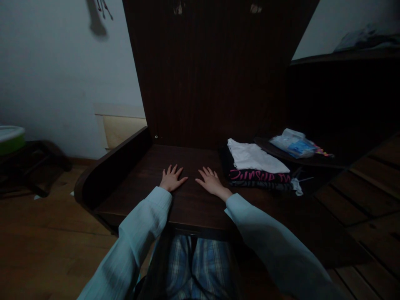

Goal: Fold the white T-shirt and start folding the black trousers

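My left hand (171, 178) lies flat, fingers spread, on the dark brown wooden desktop (196, 208). Beside it, a short gap to the right, my right hand (211, 181) also rests palm down with its fingers apart. Neither hand holds anything. Close to the right hand is a stack of folded clothes: a white garment (254, 156) on top of a black one with pink lettering (259, 176). Light blue-green sleeves cover both of my forearms.
A clear plastic packet with blue inside (295, 144) sits on a low dark shelf (268, 146) at right. A raised side panel (112, 164) bounds the desk's left. Slatted wood (368, 191) is at far right. A green basin (11, 141) stands on a dark stool (37, 150) at far left.
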`<state>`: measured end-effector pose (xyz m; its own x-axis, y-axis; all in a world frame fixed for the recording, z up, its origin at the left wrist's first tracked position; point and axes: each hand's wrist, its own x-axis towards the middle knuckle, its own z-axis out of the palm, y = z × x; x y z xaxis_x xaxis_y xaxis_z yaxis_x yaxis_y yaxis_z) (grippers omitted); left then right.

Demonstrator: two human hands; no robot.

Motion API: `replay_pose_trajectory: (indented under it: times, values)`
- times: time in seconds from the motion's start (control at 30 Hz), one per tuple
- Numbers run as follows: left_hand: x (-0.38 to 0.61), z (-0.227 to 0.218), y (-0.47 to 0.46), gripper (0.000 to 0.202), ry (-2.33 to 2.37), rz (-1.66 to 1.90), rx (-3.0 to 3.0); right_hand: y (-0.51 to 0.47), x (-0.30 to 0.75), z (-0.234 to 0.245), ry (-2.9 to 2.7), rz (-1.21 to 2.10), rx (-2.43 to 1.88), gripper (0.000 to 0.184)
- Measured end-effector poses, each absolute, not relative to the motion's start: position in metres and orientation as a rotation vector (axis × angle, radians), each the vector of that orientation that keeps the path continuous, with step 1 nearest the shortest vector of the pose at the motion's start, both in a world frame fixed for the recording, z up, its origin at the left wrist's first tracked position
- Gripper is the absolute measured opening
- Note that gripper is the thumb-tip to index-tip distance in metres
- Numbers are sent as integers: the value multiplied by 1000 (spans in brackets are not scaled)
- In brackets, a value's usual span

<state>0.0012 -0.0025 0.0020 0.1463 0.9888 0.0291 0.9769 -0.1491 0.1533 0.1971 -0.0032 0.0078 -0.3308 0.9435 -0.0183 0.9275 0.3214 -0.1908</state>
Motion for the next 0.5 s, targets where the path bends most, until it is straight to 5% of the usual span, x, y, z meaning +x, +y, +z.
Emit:
replay_pose_trajectory:
  times: [0.17, 0.3, 0.5]
  values:
    - [0, -3, -3, 52, 1904, 447, 2325, -11, 201, 45, -2532, 356, -1428, 49]
    - [-3, -5, 0, 38, 1622, 982, 2278, 3, 240, 105, -2287, 39, -1271, 40]
    - [-4, -6, 4, 35, 1575, 1374, 2036, 50, 329, 121, -1867, -410, -1704, 48]
